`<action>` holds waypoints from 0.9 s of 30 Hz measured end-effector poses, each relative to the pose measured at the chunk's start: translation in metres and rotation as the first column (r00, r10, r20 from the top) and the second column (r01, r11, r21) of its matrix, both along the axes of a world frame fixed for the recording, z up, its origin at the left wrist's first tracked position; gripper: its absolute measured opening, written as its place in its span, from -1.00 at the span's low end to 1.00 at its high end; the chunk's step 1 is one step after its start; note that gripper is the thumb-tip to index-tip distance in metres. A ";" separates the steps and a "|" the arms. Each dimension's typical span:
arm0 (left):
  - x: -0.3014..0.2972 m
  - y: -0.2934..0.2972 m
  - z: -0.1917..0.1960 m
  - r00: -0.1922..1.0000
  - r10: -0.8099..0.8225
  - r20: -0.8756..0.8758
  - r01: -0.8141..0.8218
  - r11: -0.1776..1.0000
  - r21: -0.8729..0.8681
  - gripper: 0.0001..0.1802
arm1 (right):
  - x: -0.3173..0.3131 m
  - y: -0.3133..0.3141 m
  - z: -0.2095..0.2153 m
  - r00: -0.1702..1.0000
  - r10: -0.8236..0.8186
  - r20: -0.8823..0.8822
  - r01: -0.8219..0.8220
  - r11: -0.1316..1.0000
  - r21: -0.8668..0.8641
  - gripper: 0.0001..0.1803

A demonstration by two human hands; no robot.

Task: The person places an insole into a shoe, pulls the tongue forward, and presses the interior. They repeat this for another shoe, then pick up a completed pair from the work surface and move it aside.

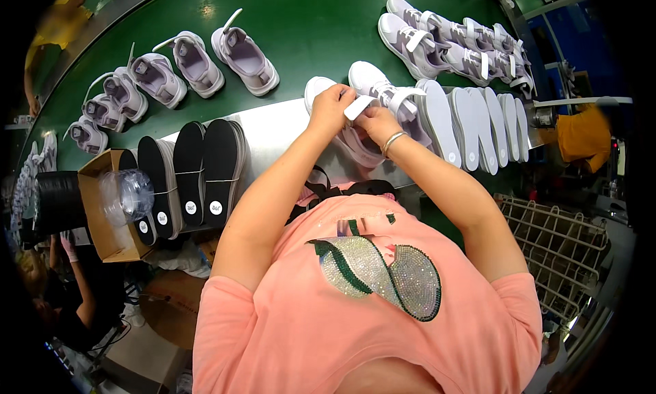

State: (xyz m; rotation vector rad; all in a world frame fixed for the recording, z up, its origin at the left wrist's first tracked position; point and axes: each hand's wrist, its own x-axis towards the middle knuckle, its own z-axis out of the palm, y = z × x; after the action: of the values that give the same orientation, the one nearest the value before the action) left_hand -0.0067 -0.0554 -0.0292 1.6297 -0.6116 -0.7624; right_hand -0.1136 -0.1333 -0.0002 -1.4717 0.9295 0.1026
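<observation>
A pale lilac and white sneaker (357, 146) stands on the metal ledge in front of me, its toe pointing away. My left hand (331, 110) is closed at the sneaker's upper, fingers pinching by its white strap (361, 107). My right hand (378, 126), with bracelets at the wrist, has its fingers bent together at the same strap, over the shoe's opening. The fingers partly hide the laces and tongue. Touching on the right is a matching sneaker (380, 85), its strap across the top.
White insoles (438, 123) stand in a row at right, and banded black insoles (224, 168) at left. Beside those, a cardboard box (102, 209) holds clear plastic. More sneakers (246, 59) line the green conveyor (307, 25). A wire rack (553, 254) stands at lower right; co-workers are at the sides.
</observation>
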 end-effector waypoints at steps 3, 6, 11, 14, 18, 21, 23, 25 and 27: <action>0.001 -0.002 -0.004 0.997 0.032 -0.075 -0.036 0.998 -0.056 -0.70 | -0.004 -0.002 0.000 0.981 -0.097 0.166 0.075 0.988 0.133 -0.77; 0.021 0.006 -0.005 0.990 0.140 0.026 -0.135 0.984 -0.120 -0.78 | -0.020 -0.013 0.016 0.870 -0.063 0.490 -0.180 0.883 0.434 -0.77; 0.022 0.037 0.037 0.814 0.208 0.542 -0.147 0.977 -0.154 -0.57 | -0.039 -0.004 0.044 0.987 0.098 0.124 -0.073 0.978 -0.194 -0.77; -0.006 0.059 0.094 0.568 0.368 0.736 -0.097 0.918 -0.385 -0.40 | -0.050 0.012 0.058 0.970 0.114 0.216 -0.039 0.946 -0.323 -0.78; -0.039 0.067 0.101 0.889 -0.213 0.407 0.287 0.949 -0.131 -0.63 | -0.062 0.031 0.068 0.881 0.243 0.405 -0.130 0.949 -0.287 -0.81; -0.025 0.099 0.099 0.900 0.021 0.435 0.059 0.984 -0.171 -0.79 | -0.060 0.027 0.076 0.867 0.453 0.206 -0.226 0.727 -0.649 -0.84; 0.002 0.143 0.131 0.794 0.199 0.574 -0.256 0.966 0.019 -0.82 | -0.073 0.007 0.069 0.923 0.362 0.134 -0.135 0.627 -0.767 -0.84; 0.036 0.188 0.143 0.277 0.182 0.944 -0.645 0.763 0.042 -0.81 | -0.096 -0.021 0.055 0.959 0.280 0.051 -0.088 0.461 -0.883 -0.82; 0.070 0.254 0.135 -0.048 0.344 0.938 -0.844 0.488 -0.222 -0.80 | -0.116 -0.044 0.031 0.970 0.245 -0.007 -0.109 0.407 -0.907 -0.75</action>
State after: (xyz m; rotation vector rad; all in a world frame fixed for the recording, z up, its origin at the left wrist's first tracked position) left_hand 0.0637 0.1988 0.1054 2.4477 -0.3004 1.0640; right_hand -0.2293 -0.1773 0.0306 -2.5800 0.7109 -0.4253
